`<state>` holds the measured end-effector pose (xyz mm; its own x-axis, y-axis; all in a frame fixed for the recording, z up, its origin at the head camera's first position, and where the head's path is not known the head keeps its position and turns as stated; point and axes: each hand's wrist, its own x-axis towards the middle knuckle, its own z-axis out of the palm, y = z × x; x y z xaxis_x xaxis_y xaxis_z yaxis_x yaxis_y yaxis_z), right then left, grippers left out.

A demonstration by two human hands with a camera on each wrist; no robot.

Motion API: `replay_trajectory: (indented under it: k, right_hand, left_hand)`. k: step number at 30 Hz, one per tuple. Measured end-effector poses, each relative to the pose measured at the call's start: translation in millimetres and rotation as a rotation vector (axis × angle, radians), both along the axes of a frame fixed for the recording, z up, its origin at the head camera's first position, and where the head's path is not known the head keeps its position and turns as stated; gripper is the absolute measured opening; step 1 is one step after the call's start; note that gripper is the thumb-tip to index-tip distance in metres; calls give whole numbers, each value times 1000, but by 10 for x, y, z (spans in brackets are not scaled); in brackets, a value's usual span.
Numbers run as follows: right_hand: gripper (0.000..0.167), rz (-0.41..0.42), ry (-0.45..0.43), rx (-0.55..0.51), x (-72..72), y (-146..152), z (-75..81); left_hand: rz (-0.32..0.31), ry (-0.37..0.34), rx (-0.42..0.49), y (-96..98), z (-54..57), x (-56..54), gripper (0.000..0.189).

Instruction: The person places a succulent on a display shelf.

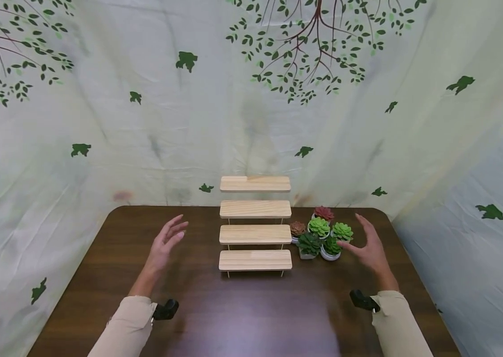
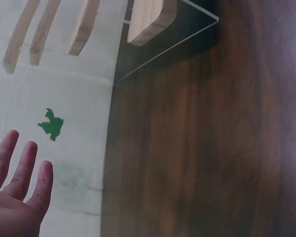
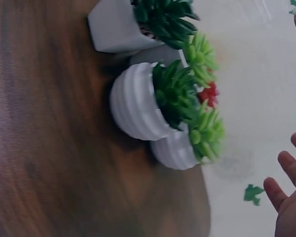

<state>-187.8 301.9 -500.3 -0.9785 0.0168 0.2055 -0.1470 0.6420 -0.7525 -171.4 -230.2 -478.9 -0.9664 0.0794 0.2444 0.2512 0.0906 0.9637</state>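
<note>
My left hand point(image 1: 165, 244) hovers over the left part of the table, fingers extended and nothing in them. To its right stands a stepped wooden shelf rack point(image 1: 255, 234) with several pale boards on thin metal legs. My right hand point(image 1: 370, 248) is beside a cluster of small potted succulents, thumb and fingers spread apart, holding nothing. The cluster has a red succulent point(image 1: 324, 213), a brownish one point(image 1: 298, 228), bright green ones point(image 1: 319, 226) and a dark green one point(image 1: 309, 244). In the right wrist view a ribbed white pot point(image 3: 138, 101) and an angular white pot point(image 3: 113, 27) show.
The dark brown wooden table point(image 1: 255, 317) has rounded back corners. A pale curtain point(image 1: 166, 124) printed with leaves and branches hangs behind it and at its sides. Black wrist cameras point(image 1: 166, 310) sit on both wrists.
</note>
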Motion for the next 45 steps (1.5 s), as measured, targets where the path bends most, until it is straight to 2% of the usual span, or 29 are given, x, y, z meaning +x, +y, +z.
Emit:
replay_trajectory:
  k: [5, 10, 19, 25, 30, 31, 37, 38, 45]
  right_hand:
    - [95, -38, -28, -57, 59, -26, -134]
    - [94, -60, -55, -114, 97, -76, -247]
    - [92, -98, -66, -211, 115, -124, -445]
    - [87, -127, -63, -293, 123, -169, -581]
    - [86, -144, -67, -370, 136, -218, -644]
    - [86, -154, -72, -379, 156, -245, -608]
    - [79, -205, -50, -412, 181, -317, -680]
    - [78, -207, -46, -415, 168, -312, -739]
    - [75, -202, -115, -451, 154, -372, -822]
  left_hand:
    - [13, -30, 99, 68, -120, 43, 40]
    - [31, -107, 174, 147, -261, 78, 37]
    - [62, -218, 243, 269, -502, 114, 38]
    - [69, -324, 276, 345, -618, 152, 46]
    - [82, -405, 312, 409, -713, 168, 50]
    - [84, -417, 319, 422, -734, 173, 51]
    - [81, -437, 339, 516, -872, 211, 51]
    - [75, -438, 340, 534, -889, 217, 52]
    - [68, -481, 349, 645, -973, 226, 51]
